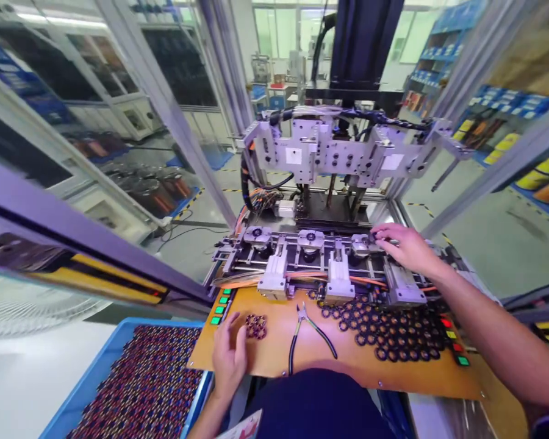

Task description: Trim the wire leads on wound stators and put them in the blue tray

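My right hand (405,247) reaches out over the right-hand round fixture (364,244) of the machine, fingers curled at it; what they hold, if anything, is hidden. My left hand (229,353) lies flat on the orange board (274,353), fingers stretched out, beside a small cluster of dark wound rings (256,326). Two more round fixtures, the middle fixture (310,239) and the left fixture (257,235), stand in the same row.
Small black-handled cutters (304,332) lie mid-board. Many dark rings (388,332) are spread at the board's right. A blue bin (114,353) of wound rings stands at lower left. Green buttons (220,308) and coloured buttons (452,341) flank the board. Machine head (333,149) hangs above.
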